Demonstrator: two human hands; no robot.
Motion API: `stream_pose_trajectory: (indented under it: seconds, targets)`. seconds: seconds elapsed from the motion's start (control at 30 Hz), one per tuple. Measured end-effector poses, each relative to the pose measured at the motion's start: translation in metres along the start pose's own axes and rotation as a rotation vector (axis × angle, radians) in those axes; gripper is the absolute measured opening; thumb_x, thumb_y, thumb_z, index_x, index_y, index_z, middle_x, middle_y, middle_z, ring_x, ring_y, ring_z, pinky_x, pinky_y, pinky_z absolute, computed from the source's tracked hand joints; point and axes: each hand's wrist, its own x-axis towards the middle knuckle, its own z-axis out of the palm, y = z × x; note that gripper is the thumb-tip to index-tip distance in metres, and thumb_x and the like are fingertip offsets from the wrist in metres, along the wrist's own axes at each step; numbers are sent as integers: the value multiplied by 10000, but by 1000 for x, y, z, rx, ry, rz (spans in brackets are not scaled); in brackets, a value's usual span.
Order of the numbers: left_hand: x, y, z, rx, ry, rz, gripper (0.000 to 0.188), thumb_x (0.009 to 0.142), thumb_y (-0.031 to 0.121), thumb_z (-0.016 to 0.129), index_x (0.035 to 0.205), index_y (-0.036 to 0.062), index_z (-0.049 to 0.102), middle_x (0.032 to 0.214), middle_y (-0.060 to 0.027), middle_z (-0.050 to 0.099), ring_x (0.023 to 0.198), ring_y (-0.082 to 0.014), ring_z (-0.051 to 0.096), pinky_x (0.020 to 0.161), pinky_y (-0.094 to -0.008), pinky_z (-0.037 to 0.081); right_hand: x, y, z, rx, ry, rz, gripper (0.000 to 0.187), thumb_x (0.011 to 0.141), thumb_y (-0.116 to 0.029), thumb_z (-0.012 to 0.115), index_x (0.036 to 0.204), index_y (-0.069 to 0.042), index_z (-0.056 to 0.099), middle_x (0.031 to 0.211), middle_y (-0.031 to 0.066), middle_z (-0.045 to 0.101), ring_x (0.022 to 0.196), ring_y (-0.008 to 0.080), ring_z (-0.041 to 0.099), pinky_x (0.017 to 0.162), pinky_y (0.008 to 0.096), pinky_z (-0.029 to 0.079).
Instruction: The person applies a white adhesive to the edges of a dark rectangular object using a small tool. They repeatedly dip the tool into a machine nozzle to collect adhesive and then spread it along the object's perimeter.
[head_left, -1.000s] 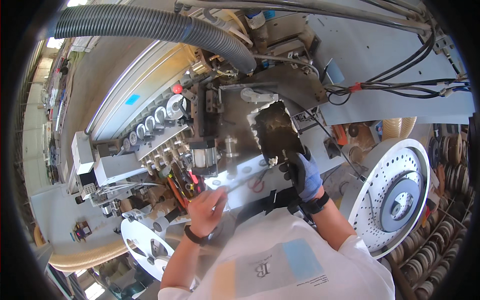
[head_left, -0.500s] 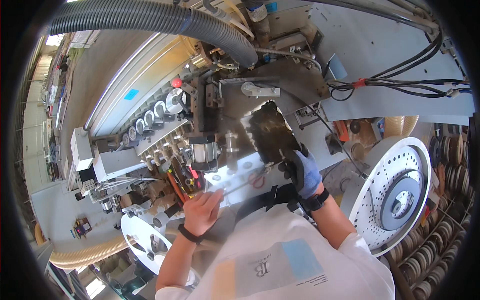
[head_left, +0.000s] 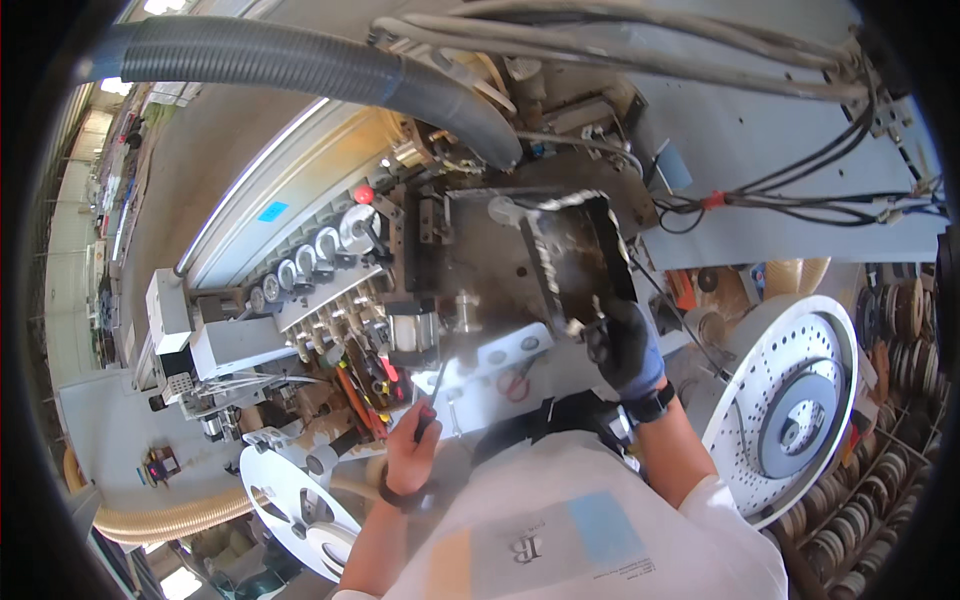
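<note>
My bare left hand is closed around the dark-and-red handle of a screwdriver-like tool. Its thin shaft points up and away, beside a metal cylinder on the machine. My right hand, in a dark and blue-grey glove, has its fingers curled at the near end of a dark box-shaped pan. Pale, ragged crust lines the pan's rim. The gloved fingers hide the exact grip. A light metal plate with round holes lies between my hands, with red-handled scissors by its near edge.
Above hangs a thick grey ribbed hose. At the right stands a large perforated white reel, and a smaller white reel sits at the lower left. Several hand tools lie left of the plate. Black cables run across the upper right.
The tool in my left hand has swung from pointing right toward the pan to pointing upward. The pan and my right hand have shifted right, and the pan's angle has changed.
</note>
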Motion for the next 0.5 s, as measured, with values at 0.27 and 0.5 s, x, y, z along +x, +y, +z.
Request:
stream_pose_trajectory:
  seconds: [0.27,0.5]
  targets:
    - [45,53,-15,323,171,221,485,969,121,666,1423,11,534,1201,-171,716,1076,-348,712,944,-390,545,-23,20,-49,-510,-17,-204,164,1003,-180,596,1104,-64,651,801,58,659,634,140,627,560,274,516]
    - [137,131,-36,826,274,489,443,974,192,650,1414,144,629,1054,-154,740,854,-370,720,728,-471,568,-28,5,-43,-273,76,-77,309,926,-131,605,1230,-77,610,1007,67,649,730,169,639,589,279,533]
